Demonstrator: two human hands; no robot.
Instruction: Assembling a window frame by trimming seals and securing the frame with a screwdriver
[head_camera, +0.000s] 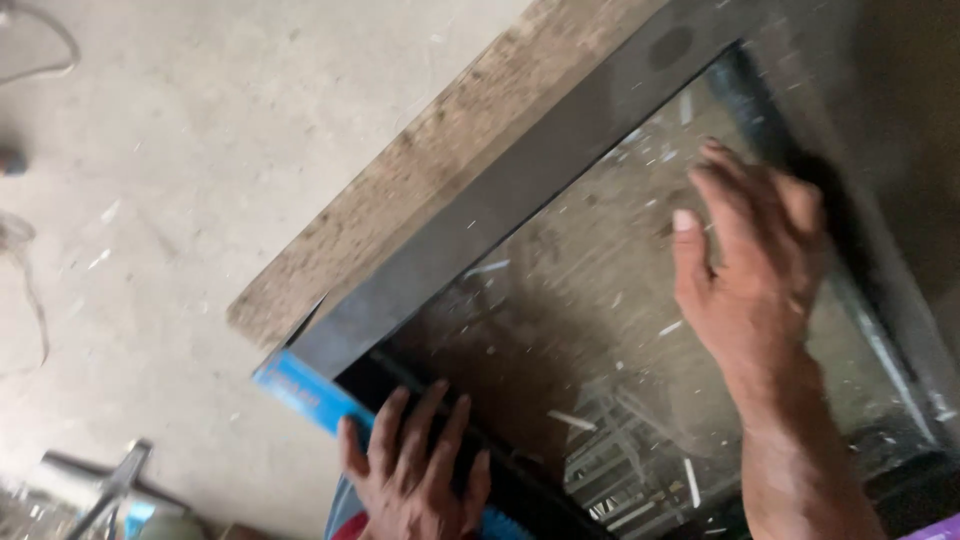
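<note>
While the left hand (415, 470) lies spread on the dark frame (520, 190), the right hand (750, 270) presses flat, fingers apart, on the glass pane (570, 330).

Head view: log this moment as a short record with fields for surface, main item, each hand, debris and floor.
surface: worn wooden board lying over a concrete floor
main item: dark-framed glass panel lying flat on the board, blue strip at its near corner
left hand: left hand flat on the near frame edge, fingers spread
right hand: right hand open, palm down on the glass near the far frame side
debris: pale chips scattered on the glass
floor: metal tool at lower left, kind unclear
</note>
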